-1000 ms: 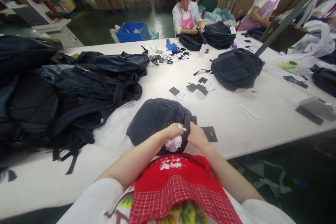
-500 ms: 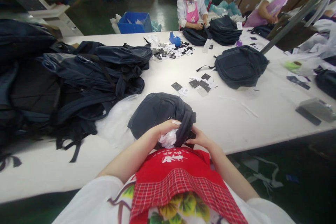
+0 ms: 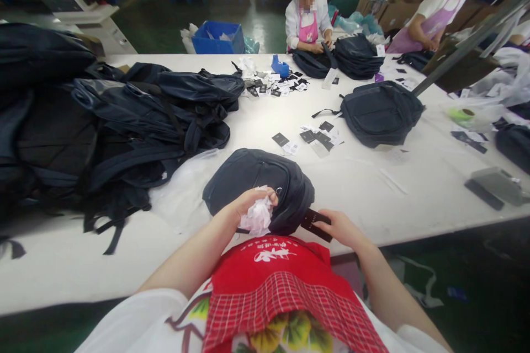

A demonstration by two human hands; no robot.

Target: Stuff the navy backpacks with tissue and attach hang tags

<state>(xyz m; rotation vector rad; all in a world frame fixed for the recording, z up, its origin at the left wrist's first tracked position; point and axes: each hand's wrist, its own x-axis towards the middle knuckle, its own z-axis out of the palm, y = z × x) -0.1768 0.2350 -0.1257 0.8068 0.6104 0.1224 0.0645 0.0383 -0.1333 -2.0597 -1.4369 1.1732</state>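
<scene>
Head view showed the left hand (image 3: 261, 198) curled around a crumpled white wad (image 3: 257, 220), with a dark backpack (image 3: 244, 175) just beyond it (whether hand and backpack touched, I could not tell). Right of it, the right hand (image 3: 340, 227) held a black tag (image 3: 317, 225) pinched at one end. Beyond both hands, loose tags (image 3: 322, 137) lay scattered on the bench (image 3: 364, 198).

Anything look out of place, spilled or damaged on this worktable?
No damage or spill is evident. The untidiest spot is the loose scatter of small tags beside the blue object toward the far edge, overlapping at odd angles rather than stacked. The white wad in the left hand is crumpled.
</scene>
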